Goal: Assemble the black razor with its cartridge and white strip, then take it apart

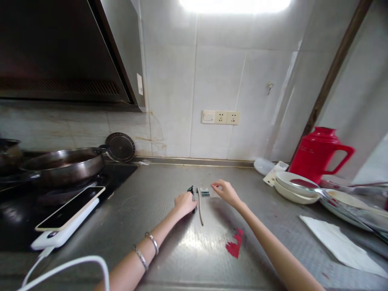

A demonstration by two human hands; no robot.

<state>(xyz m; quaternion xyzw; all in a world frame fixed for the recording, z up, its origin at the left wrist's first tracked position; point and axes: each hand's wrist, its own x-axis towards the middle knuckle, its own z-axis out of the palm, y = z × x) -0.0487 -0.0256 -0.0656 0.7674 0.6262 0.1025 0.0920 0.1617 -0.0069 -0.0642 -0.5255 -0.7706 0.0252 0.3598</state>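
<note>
Clock reference: razor (190,189) at centre, wall (169,101) at 12 o'clock. Left hand (183,203): clamped on the razor by its dark handle, with green head exposed toward 12 o'clock, above the metal tabletop (163,173). Two silver bracelets (141,257) on the left forearm. Right hand (226,192): at 3 o'clock, just above the tabletop, fingers bent with tips close; contact or gap between fingertips impossible to tell. Between both hands, from left to right: thin grey strip (200,208), then green razor cartridges (205,193) side by side, apart from the right hand. Red torn scrap (235,244) between 4 and 5 o'clock, flat on the tabletop.

Outer positions: metal pan (66,165) between 9 and 10 o'clock, on the black stove (121,173); smartphone (71,208) near 9 o'clock, on top of a white power bank (65,226) with white cable (75,260). Red thermos jug (317,155) between 2 and 3 o'clock, behind stacked white bowls (295,188). White paper (342,244) between 3 and 4 o'clock. Socket panel (221,117) between 12 and 1 o'clock, on the wall.
</note>
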